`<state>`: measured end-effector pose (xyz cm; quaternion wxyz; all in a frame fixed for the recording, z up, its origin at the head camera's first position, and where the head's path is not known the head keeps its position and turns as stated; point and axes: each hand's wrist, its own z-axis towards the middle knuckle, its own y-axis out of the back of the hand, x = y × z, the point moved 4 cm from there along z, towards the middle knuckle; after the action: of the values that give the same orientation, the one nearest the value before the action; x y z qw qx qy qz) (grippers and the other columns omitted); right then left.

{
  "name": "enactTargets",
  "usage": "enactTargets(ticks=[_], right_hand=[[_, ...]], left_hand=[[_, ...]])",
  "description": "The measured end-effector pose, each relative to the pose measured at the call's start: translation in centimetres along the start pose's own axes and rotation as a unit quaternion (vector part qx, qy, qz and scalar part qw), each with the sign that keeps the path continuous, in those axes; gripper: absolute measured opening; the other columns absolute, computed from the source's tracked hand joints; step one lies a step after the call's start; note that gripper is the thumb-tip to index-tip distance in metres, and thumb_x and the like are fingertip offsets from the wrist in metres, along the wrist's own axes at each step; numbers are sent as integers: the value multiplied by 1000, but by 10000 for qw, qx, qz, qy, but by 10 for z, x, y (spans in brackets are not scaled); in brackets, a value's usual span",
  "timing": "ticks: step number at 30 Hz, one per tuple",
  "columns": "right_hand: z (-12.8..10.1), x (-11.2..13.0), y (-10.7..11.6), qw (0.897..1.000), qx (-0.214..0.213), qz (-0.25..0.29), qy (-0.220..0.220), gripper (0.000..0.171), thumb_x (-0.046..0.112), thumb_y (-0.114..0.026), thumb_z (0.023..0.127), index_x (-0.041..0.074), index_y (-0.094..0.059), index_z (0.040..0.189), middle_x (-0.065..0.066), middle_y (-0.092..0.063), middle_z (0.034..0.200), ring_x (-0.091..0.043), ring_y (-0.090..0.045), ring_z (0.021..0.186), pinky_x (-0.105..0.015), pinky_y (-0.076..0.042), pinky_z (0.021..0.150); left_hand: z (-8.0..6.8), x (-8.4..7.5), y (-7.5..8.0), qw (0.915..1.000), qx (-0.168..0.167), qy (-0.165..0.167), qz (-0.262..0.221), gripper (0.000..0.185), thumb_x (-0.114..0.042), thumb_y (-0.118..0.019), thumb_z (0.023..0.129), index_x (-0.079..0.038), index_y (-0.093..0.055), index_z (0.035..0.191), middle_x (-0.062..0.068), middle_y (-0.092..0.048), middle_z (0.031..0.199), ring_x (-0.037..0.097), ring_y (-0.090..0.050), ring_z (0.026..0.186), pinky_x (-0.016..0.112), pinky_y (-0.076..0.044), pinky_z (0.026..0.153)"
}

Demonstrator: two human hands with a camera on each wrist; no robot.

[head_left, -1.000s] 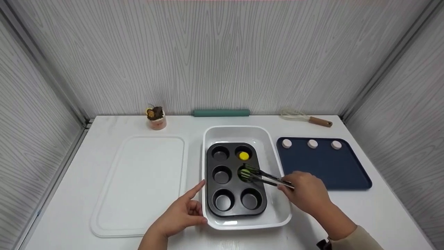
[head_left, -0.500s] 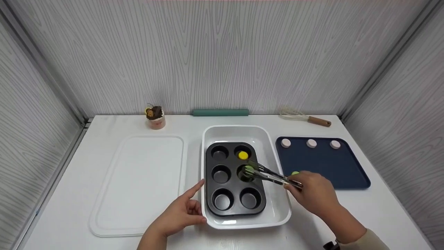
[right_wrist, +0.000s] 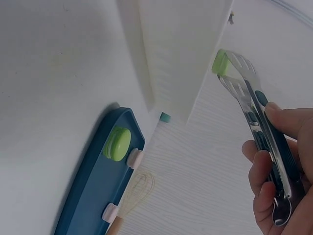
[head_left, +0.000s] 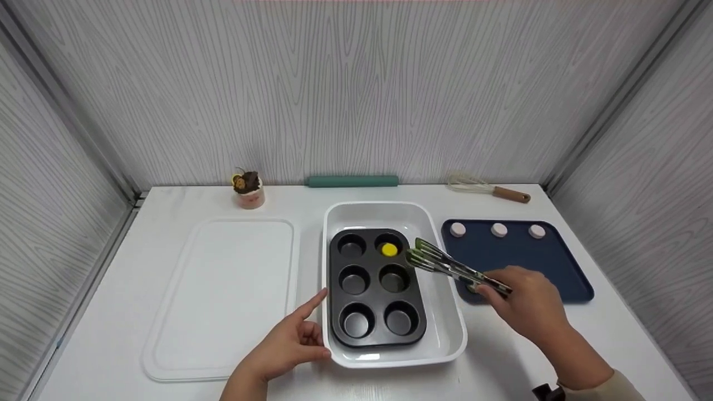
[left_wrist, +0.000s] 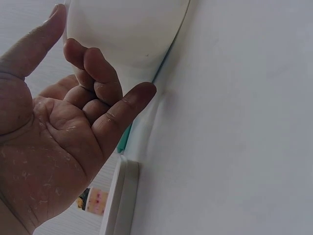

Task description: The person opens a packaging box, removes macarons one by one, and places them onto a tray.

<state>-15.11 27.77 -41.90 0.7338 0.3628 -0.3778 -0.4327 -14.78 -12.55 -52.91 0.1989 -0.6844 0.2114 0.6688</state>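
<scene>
My right hand (head_left: 526, 301) grips metal tongs with dark handles (right_wrist: 274, 142). Between their tips is a green macaron (right_wrist: 220, 62), held in the air above the right side of the white basin. In the basin (head_left: 398, 362) lies a dark muffin tin (head_left: 374, 298). A yellow macaron (head_left: 389, 249) sits in its far right cup. At the basin's left wall is my left hand (head_left: 287, 340), index finger and thumb extended against it, middle fingers bent. Another green macaron (right_wrist: 117, 144) rests on the blue tray (head_left: 535, 262), mostly hidden by my right hand in the head view.
Pink macarons (head_left: 499, 229) line the blue tray's far edge. A white board (head_left: 228, 295) lies left of the basin. Along the back stand a dessert cup (head_left: 250, 192), a green rolling pin (head_left: 352, 181) and a whisk with a brown handle (head_left: 511, 194).
The tongs have lifted the green macaron out of the middle right cup and moved right and up with my right hand. My left hand has stayed at the basin's side.
</scene>
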Motion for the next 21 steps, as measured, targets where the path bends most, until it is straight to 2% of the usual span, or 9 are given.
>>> enactTargets(ticks=[5,10,21], right_hand=[[1,-8,8,9998,-156,5,-90,20,13,-92,82,7,-83,100,0,-71,81,-10,-56,62,-31,-41,51],[-1,-15,13,9994,-288,31,-185,19,12,-92,82,9,-84,99,4,-67,76,-7,-51,59,-29,-38,49],[-9,-32,30,9977,-559,-162,-341,20,11,-91,82,5,-83,100,0,-68,78,-10,-52,60,-30,-39,49]], left_hand=[[0,1,0,10000,24,-22,-93,110,3,-84,84,-6,-15,170,7,-65,84,14,-61,78,24,-52,73],[0,1,0,10000,14,-3,21,110,2,-84,84,-6,-15,170,7,-65,84,14,-62,79,24,-52,74],[0,1,1,10000,64,-48,-26,111,2,-83,84,-6,-14,170,8,-65,84,14,-61,79,24,-52,74]])
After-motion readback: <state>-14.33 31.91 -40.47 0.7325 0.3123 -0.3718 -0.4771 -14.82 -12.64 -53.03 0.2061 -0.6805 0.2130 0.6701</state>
